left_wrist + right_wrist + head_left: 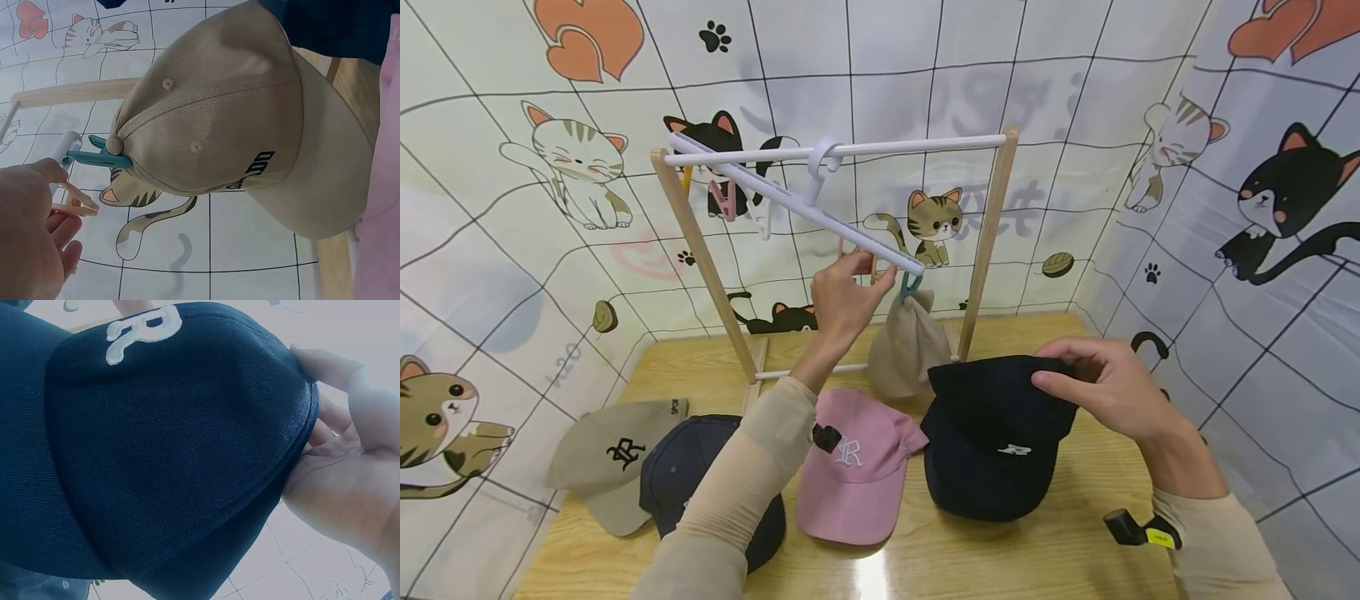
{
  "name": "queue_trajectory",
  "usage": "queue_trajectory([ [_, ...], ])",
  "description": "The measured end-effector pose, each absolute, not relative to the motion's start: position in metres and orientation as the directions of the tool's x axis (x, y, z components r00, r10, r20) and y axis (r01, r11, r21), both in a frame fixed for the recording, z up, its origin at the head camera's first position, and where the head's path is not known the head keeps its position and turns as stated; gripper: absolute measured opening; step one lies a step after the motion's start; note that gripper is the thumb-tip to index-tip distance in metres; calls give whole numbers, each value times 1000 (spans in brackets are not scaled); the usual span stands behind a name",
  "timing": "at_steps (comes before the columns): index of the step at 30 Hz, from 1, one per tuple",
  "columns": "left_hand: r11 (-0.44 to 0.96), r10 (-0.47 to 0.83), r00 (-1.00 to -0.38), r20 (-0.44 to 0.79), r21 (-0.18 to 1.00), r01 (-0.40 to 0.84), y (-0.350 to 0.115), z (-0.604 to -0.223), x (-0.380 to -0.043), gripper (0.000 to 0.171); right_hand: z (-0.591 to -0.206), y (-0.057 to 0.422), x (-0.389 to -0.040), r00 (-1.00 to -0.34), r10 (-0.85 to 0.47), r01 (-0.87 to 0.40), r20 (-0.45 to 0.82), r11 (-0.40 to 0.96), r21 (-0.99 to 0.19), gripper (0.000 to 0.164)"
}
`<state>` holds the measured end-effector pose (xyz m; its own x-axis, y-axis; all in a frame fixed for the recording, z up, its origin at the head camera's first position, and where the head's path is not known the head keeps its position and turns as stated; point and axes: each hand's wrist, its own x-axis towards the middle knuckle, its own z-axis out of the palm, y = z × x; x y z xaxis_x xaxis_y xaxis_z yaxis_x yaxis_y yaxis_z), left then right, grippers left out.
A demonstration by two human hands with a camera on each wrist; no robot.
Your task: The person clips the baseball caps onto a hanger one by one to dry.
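Observation:
A lilac hanger [805, 206] hangs tilted from the rack's top rod. My left hand [847, 304] holds its lower end, beside a peach clip [76, 201]. At that end a teal clip [911, 286] grips the top of a beige cap [907, 346], which hangs with its brim down; in the left wrist view the clip [100, 159] bites next to the cap's button. My right hand [1105, 387] pinches the crown of a dark navy cap [992, 467] between thumb and fingers. A white letter R shows on this cap [175, 437] in the right wrist view.
On the wooden table [970, 558] lie a pink cap [857, 500], a navy cap [673, 471] partly behind my left forearm, and a khaki cap [602, 450]. The rack's wooden posts [988, 250] stand behind them. Pink [722, 200] and other clips hang from the hanger's raised end.

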<state>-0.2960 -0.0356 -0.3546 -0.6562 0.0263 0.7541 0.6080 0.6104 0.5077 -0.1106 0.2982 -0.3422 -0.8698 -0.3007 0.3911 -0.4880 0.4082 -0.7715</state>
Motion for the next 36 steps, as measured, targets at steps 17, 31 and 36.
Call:
queue_trajectory([
  [17,623,81,-634,769,458,634,-31,-346,-296,30,-337,282,-120,-867,-310,-492,391,403,-772,21],
  [31,692,125,-620,774,380,614,-31,-341,-293,38,-335,271,-128,-854,-399,-473,332,333,-816,26],
  [36,732,155,-632,759,341,590,-31,-338,-292,39,-334,265,-130,-862,-398,-451,313,323,-832,27],
])
